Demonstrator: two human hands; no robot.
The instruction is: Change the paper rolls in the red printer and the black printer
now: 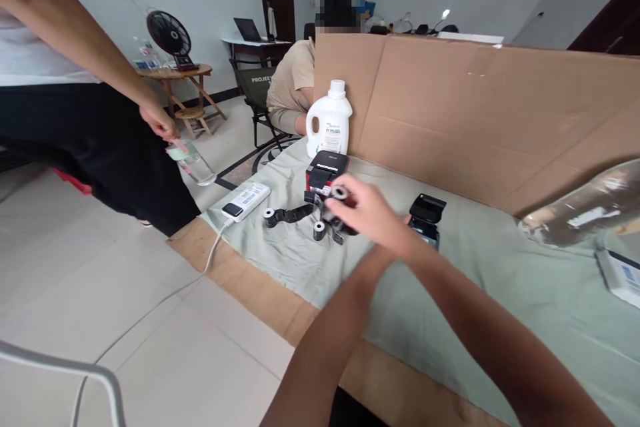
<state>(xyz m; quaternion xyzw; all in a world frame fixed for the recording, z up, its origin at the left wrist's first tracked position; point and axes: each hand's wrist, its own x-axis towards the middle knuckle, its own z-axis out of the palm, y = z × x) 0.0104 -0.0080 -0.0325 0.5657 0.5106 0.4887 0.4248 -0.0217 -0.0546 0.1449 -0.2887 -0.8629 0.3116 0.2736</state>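
Note:
My right hand (361,208), slightly blurred, is closed around a small paper roll (339,192) with a pale core and a dark outer side. Behind my right forearm, my left hand (405,220) is mostly hidden; a bit of it shows beside a small black device (425,221) with its lid raised, and its grip cannot be made out. On the cloth below the held roll stands another dark paper roll (319,231). A third roll (270,217) trails an unwound dark strip (296,214). Just behind is a black and red receipt printer (327,170).
A white power strip (246,201) with a cable lies on the green cloth (280,257). A white detergent jug (331,121) stands before a cardboard wall (450,107). At right lies a plastic-wrapped bundle (585,207). One person holds a bottle (193,161); another sits behind.

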